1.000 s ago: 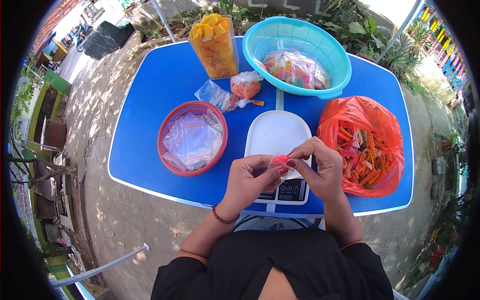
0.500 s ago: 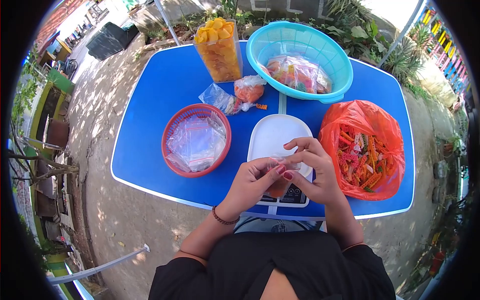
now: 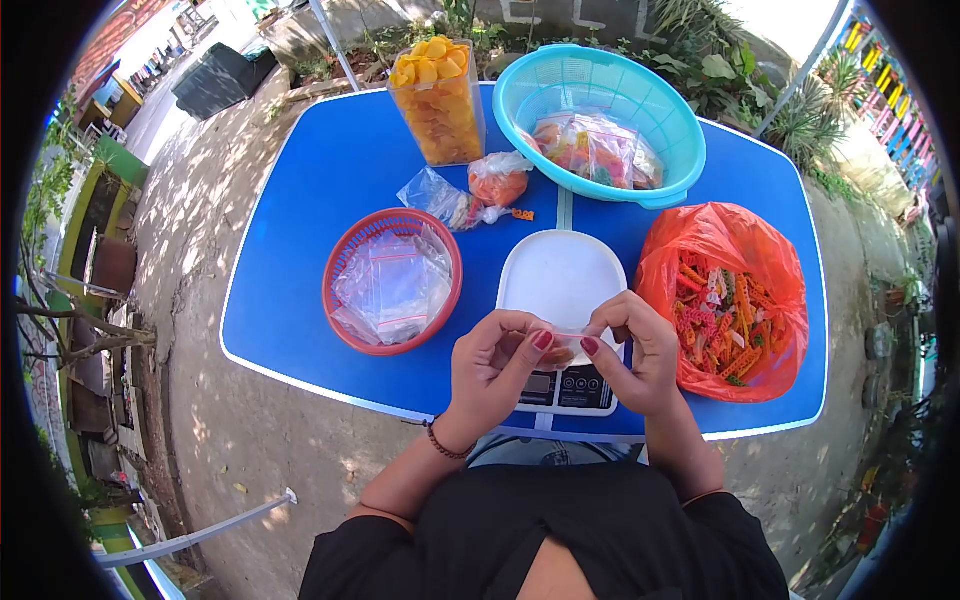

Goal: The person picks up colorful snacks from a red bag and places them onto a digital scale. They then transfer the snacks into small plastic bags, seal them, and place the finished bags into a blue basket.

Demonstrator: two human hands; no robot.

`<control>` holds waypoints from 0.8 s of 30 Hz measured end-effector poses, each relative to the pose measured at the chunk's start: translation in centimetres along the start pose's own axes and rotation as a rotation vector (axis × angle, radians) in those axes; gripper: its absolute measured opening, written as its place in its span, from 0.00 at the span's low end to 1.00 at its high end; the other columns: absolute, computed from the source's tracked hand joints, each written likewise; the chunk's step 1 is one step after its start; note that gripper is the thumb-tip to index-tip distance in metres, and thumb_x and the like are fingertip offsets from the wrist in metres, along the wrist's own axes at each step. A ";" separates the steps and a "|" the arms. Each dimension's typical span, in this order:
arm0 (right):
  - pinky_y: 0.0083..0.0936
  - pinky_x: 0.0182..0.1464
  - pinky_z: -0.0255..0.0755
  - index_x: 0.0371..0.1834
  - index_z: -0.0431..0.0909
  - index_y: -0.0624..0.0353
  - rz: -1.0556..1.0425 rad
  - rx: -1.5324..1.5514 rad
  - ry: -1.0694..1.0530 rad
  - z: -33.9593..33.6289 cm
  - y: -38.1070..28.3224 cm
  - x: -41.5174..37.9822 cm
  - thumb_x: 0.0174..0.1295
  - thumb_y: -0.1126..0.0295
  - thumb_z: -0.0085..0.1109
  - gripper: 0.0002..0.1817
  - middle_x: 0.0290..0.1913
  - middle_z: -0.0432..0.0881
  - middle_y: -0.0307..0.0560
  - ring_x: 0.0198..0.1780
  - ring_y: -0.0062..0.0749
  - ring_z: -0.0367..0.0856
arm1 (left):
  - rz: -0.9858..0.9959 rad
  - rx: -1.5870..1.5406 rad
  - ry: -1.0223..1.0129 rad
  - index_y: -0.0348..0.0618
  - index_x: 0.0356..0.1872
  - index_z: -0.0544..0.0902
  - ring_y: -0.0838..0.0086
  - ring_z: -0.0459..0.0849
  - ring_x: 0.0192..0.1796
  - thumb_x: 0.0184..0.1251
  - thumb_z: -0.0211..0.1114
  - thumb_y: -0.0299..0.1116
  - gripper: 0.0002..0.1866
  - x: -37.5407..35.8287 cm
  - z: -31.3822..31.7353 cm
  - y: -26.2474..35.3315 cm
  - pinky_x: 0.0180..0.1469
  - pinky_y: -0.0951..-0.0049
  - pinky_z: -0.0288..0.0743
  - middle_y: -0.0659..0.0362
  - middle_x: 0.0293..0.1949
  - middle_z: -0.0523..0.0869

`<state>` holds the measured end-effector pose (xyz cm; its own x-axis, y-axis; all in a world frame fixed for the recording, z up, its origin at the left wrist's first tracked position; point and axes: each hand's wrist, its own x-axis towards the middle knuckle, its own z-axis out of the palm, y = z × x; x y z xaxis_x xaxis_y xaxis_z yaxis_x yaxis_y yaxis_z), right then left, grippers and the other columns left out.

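Between my two hands is a small clear plastic bag (image 3: 570, 333), stretched along its top edge over the front of a white kitchen scale (image 3: 562, 265). My left hand (image 3: 500, 365) pinches one end of the edge between thumb and fingers. The other end is pinched by my right hand (image 3: 637, 350). Both thumbs point inward, close together. The lower part of the bag is mostly hidden by my fingers, so its contents are hard to make out. Below my hands the scale's buttons and part of its display show.
On the blue table (image 3: 290, 220) are a red basket (image 3: 458, 290) of clear bags, a tub of yellow chips (image 3: 440, 110), small bagged items (image 3: 497, 180), a turquoise basket (image 3: 680, 120) of filled packets and a red bag (image 3: 790, 260) of colourful pieces.
My right hand's raised fingers have come down onto the bag. The bag has tipped from hanging down to lying flatter, its edge now stretched between both hands.
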<state>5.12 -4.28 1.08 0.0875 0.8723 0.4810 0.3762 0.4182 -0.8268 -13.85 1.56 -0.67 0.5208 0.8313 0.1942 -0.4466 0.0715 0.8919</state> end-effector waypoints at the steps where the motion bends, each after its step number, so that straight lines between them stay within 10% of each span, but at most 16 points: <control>1: 0.18 0.36 0.61 0.37 0.79 0.62 -0.006 0.004 0.005 0.1 0.0 -0.1 0.58 0.80 0.64 0.06 0.36 0.81 0.42 0.34 0.20 0.70 | 0.017 -0.001 0.012 0.34 0.49 0.80 0.70 0.90 0.50 0.78 0.64 0.27 0.08 -0.1 0.2 0.0 0.53 0.68 0.86 0.52 0.45 0.89; 4: 0.19 0.35 0.60 0.36 0.79 0.62 -0.061 -0.021 0.036 0.2 0.1 -0.1 0.56 0.80 0.64 0.06 0.36 0.81 0.43 0.33 0.21 0.70 | 0.285 0.433 0.090 0.36 0.44 0.84 0.66 0.89 0.51 0.72 0.69 0.25 0.05 0.2 -0.1 -0.7 0.55 0.66 0.83 0.53 0.41 0.88; 24: 0.32 0.36 0.60 0.32 0.82 0.55 -0.307 -0.492 0.119 1.6 -1.2 -0.1 0.48 0.75 0.70 0.08 0.31 0.82 0.37 0.31 0.34 0.74 | 0.529 0.970 0.035 0.42 0.36 0.86 0.65 0.85 0.47 0.61 0.74 0.24 0.06 -0.1 0.5 0.7 0.52 0.68 0.73 0.57 0.39 0.86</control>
<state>3.16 -4.46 1.53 -0.0011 0.6838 0.7297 0.7814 0.4559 -0.4261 -13.82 1.30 0.10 0.4044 0.6455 0.6480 0.1612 -0.7477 0.6442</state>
